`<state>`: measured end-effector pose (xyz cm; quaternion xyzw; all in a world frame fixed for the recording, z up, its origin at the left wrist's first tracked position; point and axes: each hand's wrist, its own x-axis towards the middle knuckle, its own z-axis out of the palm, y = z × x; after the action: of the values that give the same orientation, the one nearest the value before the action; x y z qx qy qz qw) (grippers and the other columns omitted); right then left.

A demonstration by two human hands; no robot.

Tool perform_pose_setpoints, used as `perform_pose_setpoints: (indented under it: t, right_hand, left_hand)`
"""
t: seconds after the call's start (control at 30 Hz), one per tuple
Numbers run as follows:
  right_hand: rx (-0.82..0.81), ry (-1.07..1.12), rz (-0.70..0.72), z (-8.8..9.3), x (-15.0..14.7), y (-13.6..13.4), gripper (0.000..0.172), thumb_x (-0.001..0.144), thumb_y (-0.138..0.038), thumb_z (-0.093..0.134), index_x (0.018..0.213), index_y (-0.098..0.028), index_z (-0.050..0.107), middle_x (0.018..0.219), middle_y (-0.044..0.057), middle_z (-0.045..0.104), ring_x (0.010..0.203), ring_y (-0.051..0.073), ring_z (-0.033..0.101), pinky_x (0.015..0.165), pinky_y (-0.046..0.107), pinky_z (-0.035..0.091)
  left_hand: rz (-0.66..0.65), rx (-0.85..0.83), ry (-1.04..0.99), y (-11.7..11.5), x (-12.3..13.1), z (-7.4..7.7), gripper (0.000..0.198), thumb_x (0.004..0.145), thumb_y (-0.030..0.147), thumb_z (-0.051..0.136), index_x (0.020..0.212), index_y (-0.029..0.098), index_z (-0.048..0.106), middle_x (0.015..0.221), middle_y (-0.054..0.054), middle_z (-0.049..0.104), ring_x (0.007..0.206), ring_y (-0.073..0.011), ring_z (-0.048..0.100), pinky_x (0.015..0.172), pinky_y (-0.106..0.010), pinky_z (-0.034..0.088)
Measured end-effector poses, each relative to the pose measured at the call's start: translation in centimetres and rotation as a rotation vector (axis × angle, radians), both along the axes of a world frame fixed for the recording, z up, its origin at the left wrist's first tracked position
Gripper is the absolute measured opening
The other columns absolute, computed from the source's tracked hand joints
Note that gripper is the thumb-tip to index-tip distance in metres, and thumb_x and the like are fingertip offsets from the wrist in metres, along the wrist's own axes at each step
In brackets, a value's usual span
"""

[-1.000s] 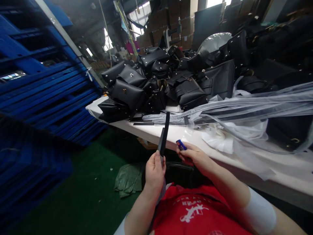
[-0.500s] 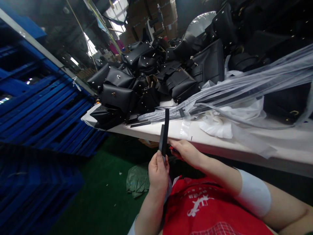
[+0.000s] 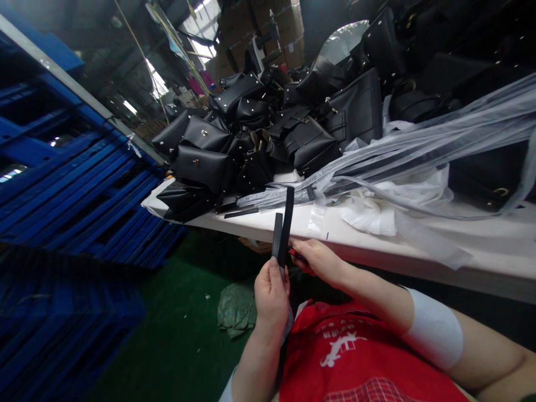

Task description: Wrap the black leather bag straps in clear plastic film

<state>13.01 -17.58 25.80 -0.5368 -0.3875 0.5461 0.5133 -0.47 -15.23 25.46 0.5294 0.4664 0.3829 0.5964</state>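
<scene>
My left hand is closed around a black strap, thumb on top. Two flat ends stand up from the grip, the longer one on the right and a shorter end beside it; whether they are one folded strap or two pieces, I cannot tell. Close by on the right, my right hand is closed on a small red tool, mostly covered by the fingers. Its fingertips are right beside the longer strap end; contact is not clear.
Black leather bags are heaped on the white table. Long clear plastic strips and crumpled white wrapping lie along its right part. Blue pallets are stacked at left. A green bag lies on the floor.
The longer strap end has tilted slightly right, and the gap between the two ends has widened. Both hands keep their grip in nearly the same place.
</scene>
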Motion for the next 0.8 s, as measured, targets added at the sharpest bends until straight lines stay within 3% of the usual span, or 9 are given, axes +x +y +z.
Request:
perform_pose_setpoints:
  t: [0.13, 0.33, 0.53, 0.8]
  right_hand:
    - [-0.012, 0.02, -0.027, -0.4, 0.0, -0.2, 0.062, 0.09, -0.065, 0.034, 0.05, -0.018, 0.04, 0.042, -0.004, 0.034, 0.04, 0.006, 0.028, 0.045, 0.024, 0.022]
    - [-0.02, 0.044, -0.04, -0.7, 0.1, -1.0, 0.05, 0.093, -0.049, 0.032, 0.053, -0.018, 0.04, 0.043, -0.005, 0.037, 0.04, 0.006, 0.028, 0.046, 0.024, 0.025]
    - [-0.037, 0.065, -0.043, -1.0, 0.2, -1.3, 0.049, 0.092, -0.045, 0.031, 0.052, -0.019, 0.04, 0.041, -0.005, 0.035, 0.038, 0.007, 0.027, 0.044, 0.024, 0.024]
    - [-0.072, 0.083, -0.018, -1.0, 0.2, -1.3, 0.057, 0.091, -0.06, 0.031, 0.053, -0.019, 0.041, 0.041, -0.005, 0.032, 0.038, 0.006, 0.025, 0.042, 0.024, 0.02]
  left_hand:
    - [-0.02, 0.029, 0.038, 0.0, -0.2, -0.4, 0.054, 0.08, 0.068, 0.055, 0.067, 0.016, 0.053, 0.05, 0.007, 0.043, 0.037, -0.0026, 0.034, 0.034, -0.012, 0.026]
    - [-0.062, 0.052, 0.083, -0.1, -0.2, -0.9, 0.054, 0.083, 0.067, 0.053, 0.066, 0.016, 0.051, 0.053, 0.006, 0.044, 0.04, -0.0033, 0.035, 0.036, -0.013, 0.027]
    - [-0.096, 0.07, 0.105, -0.1, -0.2, -1.3, 0.052, 0.085, 0.065, 0.051, 0.067, 0.016, 0.053, 0.054, 0.006, 0.043, 0.043, -0.0044, 0.036, 0.039, -0.014, 0.028]
    - [-0.099, 0.102, 0.131, -0.2, -0.5, -1.3, 0.051, 0.088, 0.063, 0.049, 0.066, 0.016, 0.052, 0.055, 0.005, 0.044, 0.045, -0.0045, 0.037, 0.04, -0.015, 0.028]
